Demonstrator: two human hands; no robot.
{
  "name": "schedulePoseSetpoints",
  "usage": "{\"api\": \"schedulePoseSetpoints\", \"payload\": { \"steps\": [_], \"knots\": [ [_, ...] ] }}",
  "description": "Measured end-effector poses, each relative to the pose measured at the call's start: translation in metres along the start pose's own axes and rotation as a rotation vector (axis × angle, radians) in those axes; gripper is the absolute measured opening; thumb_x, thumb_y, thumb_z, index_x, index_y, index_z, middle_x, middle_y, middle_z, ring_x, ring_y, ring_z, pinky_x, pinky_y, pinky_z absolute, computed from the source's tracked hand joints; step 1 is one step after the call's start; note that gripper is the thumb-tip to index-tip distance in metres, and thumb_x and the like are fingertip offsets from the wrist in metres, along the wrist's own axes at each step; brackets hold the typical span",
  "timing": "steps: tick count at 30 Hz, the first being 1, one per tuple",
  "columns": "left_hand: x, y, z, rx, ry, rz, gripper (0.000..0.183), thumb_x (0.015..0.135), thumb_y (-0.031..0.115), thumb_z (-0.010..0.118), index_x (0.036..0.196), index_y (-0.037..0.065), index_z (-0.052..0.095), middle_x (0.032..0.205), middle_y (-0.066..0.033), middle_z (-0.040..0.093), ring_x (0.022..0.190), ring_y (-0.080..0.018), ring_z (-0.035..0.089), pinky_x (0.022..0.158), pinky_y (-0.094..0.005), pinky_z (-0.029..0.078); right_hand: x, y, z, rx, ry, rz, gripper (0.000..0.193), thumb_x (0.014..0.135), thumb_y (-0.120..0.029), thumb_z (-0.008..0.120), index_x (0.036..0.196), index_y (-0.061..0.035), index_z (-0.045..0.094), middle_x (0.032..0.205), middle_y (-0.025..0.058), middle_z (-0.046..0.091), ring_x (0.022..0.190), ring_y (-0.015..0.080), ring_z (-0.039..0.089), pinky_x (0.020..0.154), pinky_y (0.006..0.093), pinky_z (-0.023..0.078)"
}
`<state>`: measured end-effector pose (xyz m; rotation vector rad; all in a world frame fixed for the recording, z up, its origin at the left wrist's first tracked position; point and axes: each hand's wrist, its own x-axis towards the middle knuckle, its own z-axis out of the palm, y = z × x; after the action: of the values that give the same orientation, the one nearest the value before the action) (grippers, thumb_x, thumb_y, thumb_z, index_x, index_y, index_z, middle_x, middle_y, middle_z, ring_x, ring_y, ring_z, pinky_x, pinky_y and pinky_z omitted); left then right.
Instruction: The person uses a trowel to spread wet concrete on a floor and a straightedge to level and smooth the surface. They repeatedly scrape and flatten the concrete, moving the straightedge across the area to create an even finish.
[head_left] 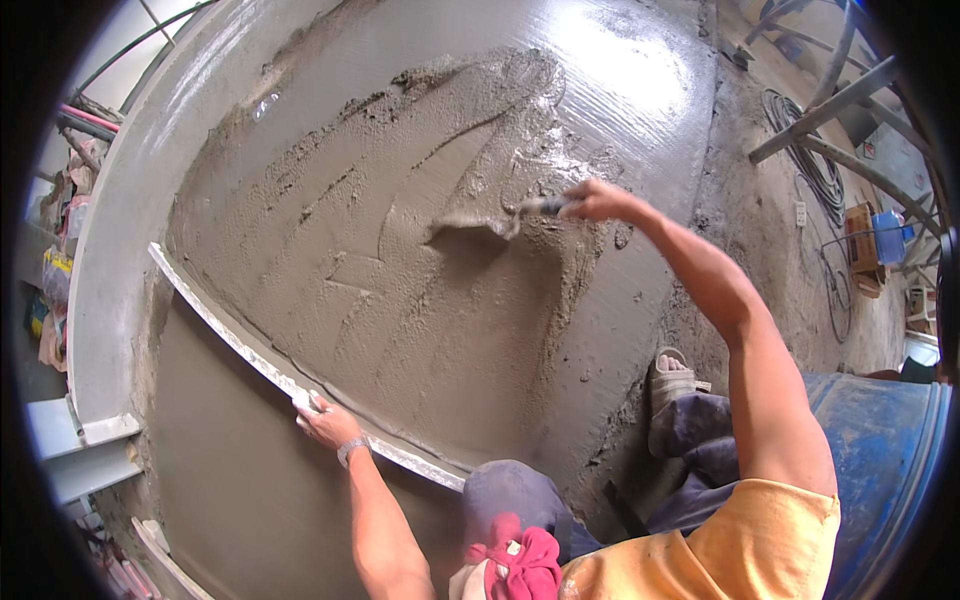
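My right hand (598, 201) is closed around the dark handle of a trowel (470, 226). The trowel's blade lies on rough, wet grey mortar (330, 240) spread over the floor. A long, pale straightedge (235, 342), smeared with mortar, runs from the left toward my knee along the edge of the rough area. My left hand (330, 424), with a watch at the wrist, grips it from above near its middle. Nearer me than the straightedge lies a smoother grey surface (260, 450).
A blue barrel (880, 470) stands close by my right side. Metal scaffold bars (825, 115), coiled cable (805, 150) and a cardboard box (862, 245) are at the far right. A pale steel beam (85, 450) juts in from the left. Shiny wet mortar (630, 60) covers the far floor.
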<state>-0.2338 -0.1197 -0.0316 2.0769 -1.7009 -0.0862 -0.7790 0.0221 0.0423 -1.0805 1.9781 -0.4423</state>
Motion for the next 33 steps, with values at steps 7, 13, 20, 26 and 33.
{"api": "schedulePoseSetpoints", "payload": {
  "steps": [7,13,20,26,33],
  "knots": [
    [0.005,-0.004,0.0,0.019,0.049,0.01,0.046,0.093,0.031,0.05,0.123,-0.004,0.048,0.109,-0.0253,0.054,0.099,-0.0397,0.053,0.085,-0.0464,0.041,0.034,0.041,-0.086,0.185,0.48,0.179,0.033,0.084,-0.036,0.063,0.091,-0.0044,0.068,0.057,0.0006,0.05,0.048,0.0092,0.045,0.041,0.0275,0.035],
    [0.001,-0.003,0.001,-0.009,0.028,-0.01,0.047,0.094,0.032,0.048,0.122,-0.005,0.051,0.11,-0.0264,0.055,0.102,-0.0403,0.053,0.087,-0.0465,0.042,0.007,0.028,-0.063,0.236,0.439,0.084,0.025,0.091,-0.024,0.053,0.097,-0.0008,0.06,0.071,0.0055,0.056,0.056,0.0112,0.049,0.045,0.0265,0.042],
    [0.0,0.001,0.001,0.037,0.013,-0.016,0.042,0.094,0.03,0.047,0.121,-0.003,0.051,0.108,-0.0236,0.055,0.099,-0.0387,0.054,0.084,-0.046,0.042,-0.085,-0.028,0.081,-0.147,-0.291,-0.145,0.042,0.082,-0.042,0.059,0.111,-0.0105,0.063,0.097,0.015,0.067,0.084,0.0271,0.065,0.072,0.0422,0.053],
    [0.004,-0.005,0.0,0.022,0.021,0.016,0.046,0.094,0.033,0.048,0.122,-0.003,0.051,0.108,-0.0247,0.054,0.1,-0.0394,0.053,0.085,-0.0461,0.042,-0.073,-0.004,0.071,-0.363,-0.293,-0.158,0.039,0.079,-0.044,0.067,0.098,-0.0099,0.068,0.084,0.0139,0.067,0.072,0.0252,0.064,0.065,0.0398,0.051],
    [-0.001,0.01,0.004,-0.015,-0.03,-0.014,0.05,0.094,0.036,0.047,0.123,-0.005,0.049,0.111,-0.0258,0.053,0.104,-0.0393,0.051,0.088,-0.0456,0.041,-0.012,0.072,-0.091,-0.044,0.376,0.334,0.051,0.083,-0.054,0.059,0.076,-0.0045,0.064,0.059,0.0047,0.054,0.043,0.01,0.043,0.038,0.0285,0.038]
  ]
}}
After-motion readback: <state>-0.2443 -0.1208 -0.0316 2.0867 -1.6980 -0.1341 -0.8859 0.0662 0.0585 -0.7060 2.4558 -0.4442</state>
